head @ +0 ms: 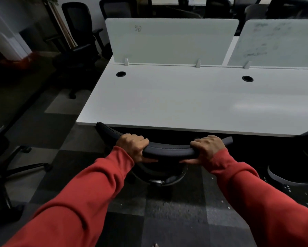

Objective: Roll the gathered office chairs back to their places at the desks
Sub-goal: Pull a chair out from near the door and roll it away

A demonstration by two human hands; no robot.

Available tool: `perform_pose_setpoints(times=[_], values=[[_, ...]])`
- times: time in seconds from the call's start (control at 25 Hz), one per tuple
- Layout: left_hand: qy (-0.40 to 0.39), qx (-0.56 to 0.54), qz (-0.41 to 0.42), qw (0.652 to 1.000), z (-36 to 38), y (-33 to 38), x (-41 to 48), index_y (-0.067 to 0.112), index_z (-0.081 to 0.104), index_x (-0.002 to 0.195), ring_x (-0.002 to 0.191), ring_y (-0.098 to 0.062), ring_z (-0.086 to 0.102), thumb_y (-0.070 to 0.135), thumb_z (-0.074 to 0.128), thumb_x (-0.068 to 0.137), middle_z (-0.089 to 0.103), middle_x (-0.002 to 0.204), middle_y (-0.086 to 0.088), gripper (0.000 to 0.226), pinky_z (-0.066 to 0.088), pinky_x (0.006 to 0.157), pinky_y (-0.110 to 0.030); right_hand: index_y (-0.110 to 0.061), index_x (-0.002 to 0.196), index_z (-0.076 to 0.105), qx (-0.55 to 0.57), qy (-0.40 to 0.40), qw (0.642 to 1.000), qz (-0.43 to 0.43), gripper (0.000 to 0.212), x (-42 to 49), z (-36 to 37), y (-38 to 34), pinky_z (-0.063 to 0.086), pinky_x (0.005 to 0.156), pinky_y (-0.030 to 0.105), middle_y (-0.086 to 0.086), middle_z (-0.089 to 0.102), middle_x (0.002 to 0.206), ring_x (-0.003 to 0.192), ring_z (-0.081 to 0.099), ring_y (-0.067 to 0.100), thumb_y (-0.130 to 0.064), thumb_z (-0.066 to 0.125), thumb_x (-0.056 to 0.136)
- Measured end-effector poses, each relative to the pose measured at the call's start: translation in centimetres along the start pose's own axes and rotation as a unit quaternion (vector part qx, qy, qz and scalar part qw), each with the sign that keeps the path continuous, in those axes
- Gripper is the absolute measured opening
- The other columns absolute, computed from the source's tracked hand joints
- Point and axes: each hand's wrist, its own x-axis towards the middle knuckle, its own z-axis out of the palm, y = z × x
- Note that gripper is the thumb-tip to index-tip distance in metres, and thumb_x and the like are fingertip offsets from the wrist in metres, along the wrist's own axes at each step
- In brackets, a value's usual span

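The chair [167, 152] stands with its back at the near edge of the white worktop [167, 97]. The left hand [132, 148] and right hand [207, 148] both grip its padded top rail, fingers [140, 140] curled over it. That rail looks the best hold: cushioned, on a stiff frame that should roll easily. I count one chair held, one at each side, and at least two beyond the worktop.

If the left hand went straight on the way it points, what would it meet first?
Likely the white desk's near edge: the left hand grips the chair backrest before it, though depth is unclear.
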Motion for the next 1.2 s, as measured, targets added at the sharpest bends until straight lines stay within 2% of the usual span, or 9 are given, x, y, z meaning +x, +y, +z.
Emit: perform_pose_setpoints(times=[0.2,0.28,0.4,0.48,0.56,0.68,0.84,1.0,1.2], values=[[-0.051,-0.044,-0.091,0.994,-1.3,0.1,-1.9,0.016,0.053,0.058,0.046,-0.025,0.052,0.078,0.031,0.084,0.050,0.052,0.000,0.071,0.039,0.046,-0.028,-0.021,0.068,0.056,0.048,-0.061,0.996,0.033,0.067,0.4,-0.7,-2.1,0.041,0.056,0.030,-0.004,0.057,0.063,0.059,0.060,0.021,-0.081,0.031,0.085],[-0.086,-0.072,-0.140,0.984,-2.4,0.4,-1.7,0.018,0.060,0.062,0.054,-0.025,0.059,0.069,0.033,0.086,0.057,0.058,0.001,0.062,0.043,0.053,-0.028,-0.023,0.075,0.062,0.065,-0.080,0.992,0.069,0.067,0.7,-1.4,-3.2,0.041,0.056,0.030,-0.006,0.061,0.070,0.064,0.061,0.019,-0.078,0.026,0.086],[-0.228,-0.037,-0.283,0.931,-3.9,1.6,1.3,0.021,0.071,0.081,0.084,-0.026,0.066,0.060,0.043,0.085,0.070,0.083,0.000,0.048,0.047,0.072,-0.031,-0.029,0.090,0.066,0.100,-0.099,0.985,0.096,0.054,0.8,-2.0,-3.9,0.045,0.068,0.029,-0.011,0.067,0.083,0.078,0.064,0.012,-0.075,0.038,0.084],[-0.329,-0.012,-0.319,0.889,-3.5,2.7,4.2,0.024,0.072,0.097,0.102,-0.028,0.063,0.057,0.050,0.087,0.069,0.104,-0.004,0.041,0.047,0.084,-0.033,-0.033,0.105,0.064,0.120,-0.111,0.981,0.107,0.050,1.0,-1.9,-4.1,0.041,0.084,0.028,-0.016,0.069,0.096,0.092,0.064,0.006,-0.073,0.042,0.084],[-0.366,-0.055,-0.326,0.870,-2.5,4.3,6.9,0.025,0.070,0.104,0.108,-0.027,0.061,0.054,0.054,0.088,0.067,0.114,-0.005,0.037,0.046,0.089,-0.033,-0.034,0.117,0.057,0.132,-0.116,0.975,0.140,0.055,1.7,-1.5,-4.3,0.035,0.093,0.029,-0.015,0.068,0.107,0.103,0.061,0.004,-0.073,0.040,0.084],[-0.374,-0.108,-0.302,0.870,-0.5,7.6,10.2,0.026,0.066,0.109,0.109,-0.027,0.060,0.046,0.057,0.090,0.066,0.117,-0.004,0.030,0.046,0.090,-0.034,-0.025,0.123,0.055,0.143,-0.090,0.961,0.219,0.057,1.6,-1.0,-3.2,0.034,0.100,0.034,-0.008,0.068,0.111,0.109,0.061,0.013,-0.064,0.039,0.084],[-0.342,-0.138,-0.223,0.902,1.6,11.4,14.1,0.024,0.060,0.119,0.110,-0.028,0.059,0.039,0.056,0.091,0.065,0.118,-0.003,0.032,0.045,0.091,-0.036,-0.017,0.128,0.054,0.121,-0.070,0.946,0.291,0.045,-0.4,-1.6,0.4,0.030,0.106,0.034,0.003,0.065,0.120,0.116,0.056,0.022,-0.037,0.056,0.089],[-0.310,-0.202,-0.110,0.923,4.2,15.0,19.2,0.023,0.055,0.129,0.114,-0.025,0.059,0.038,0.056,0.090,0.062,0.126,-0.001,0.042,0.046,0.093,-0.036,-0.014,0.135,0.049,0.061,-0.062,0.919,0.384,0.051,-3.4,-3.3,5.2,0.035,0.106,0.037,0.008,0.060,0.128,0.120,0.054,0.027,-0.034,0.057,0.089],[-0.288,-0.258,0.092,0.918,6.2,22.7,26.4,0.019,0.051,0.130,0.114,-0.030,0.058,0.044,0.052,0.093,0.059,0.128,-0.009,0.045,0.048,0.091,-0.039,-0.005,0.128,0.057,-0.033,0.035,0.832,0.552,0.052,-9.7,-8.9,9.4,0.044,0.099,0.040,0.018,0.065,0.119,0.111,0.060,0.035,-0.035,0.058,0.086]])
